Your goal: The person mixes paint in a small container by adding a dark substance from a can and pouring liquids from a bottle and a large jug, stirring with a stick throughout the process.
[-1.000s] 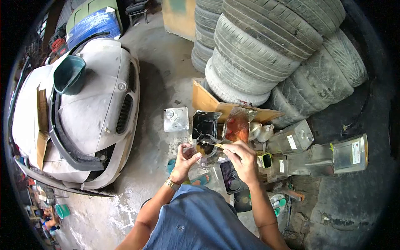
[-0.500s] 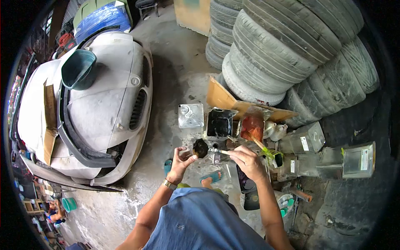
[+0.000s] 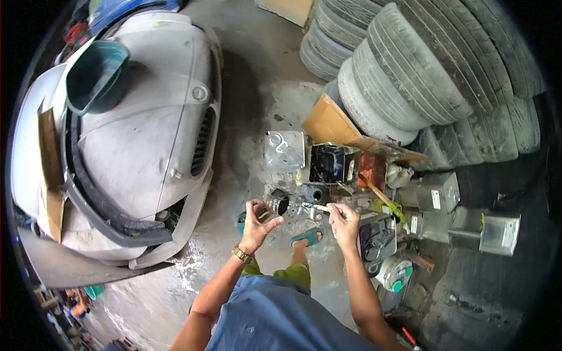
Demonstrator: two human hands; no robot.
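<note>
My left hand (image 3: 256,225), with a gold watch on its wrist, curves its fingers and thumb around a clear cup (image 3: 276,203) with dark contents, tilted on its side. My right hand (image 3: 344,222) pinches a thin brush (image 3: 317,206) by its pale handle. The brush's tip points left toward the cup, a short gap away from it. Beyond my hands stand a silver can (image 3: 284,151), an open can with black inside (image 3: 328,164) and a red-stained can (image 3: 372,169) with a wooden stick (image 3: 377,192) in it.
On the left is a pale car (image 3: 140,117) with a dark green tub (image 3: 98,77) on its hood. Stacked tires (image 3: 404,70) fill the upper right, beside a wooden board (image 3: 331,121). More metal cans (image 3: 500,234) lie at right. A person (image 3: 78,305) is at the lower left.
The view has shifted and tilted downward. The brush, earlier over the cup, has moved right, out of it. The cup has tipped onto its side in my left hand.
</note>
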